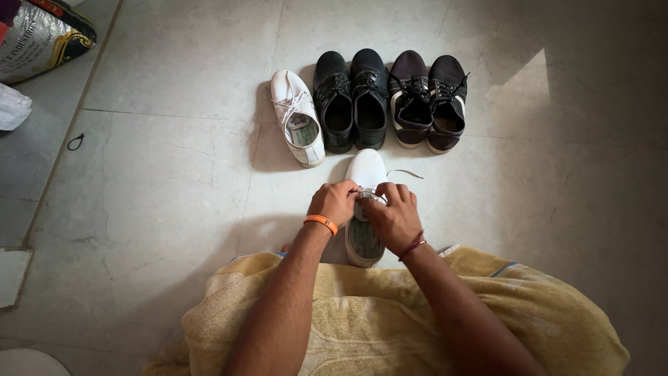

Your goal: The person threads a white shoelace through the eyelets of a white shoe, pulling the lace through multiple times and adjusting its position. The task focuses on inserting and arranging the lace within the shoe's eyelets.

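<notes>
Pinching the white laces (372, 194), your left hand (335, 202) and right hand (394, 214) meet atop the white shoe (365, 170) lying directly beneath them.

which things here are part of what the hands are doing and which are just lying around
In use: white shoe, its laces, left hand, right hand.

Lying about: other white shoe, two black pairs, sack, yellow towel.
</notes>
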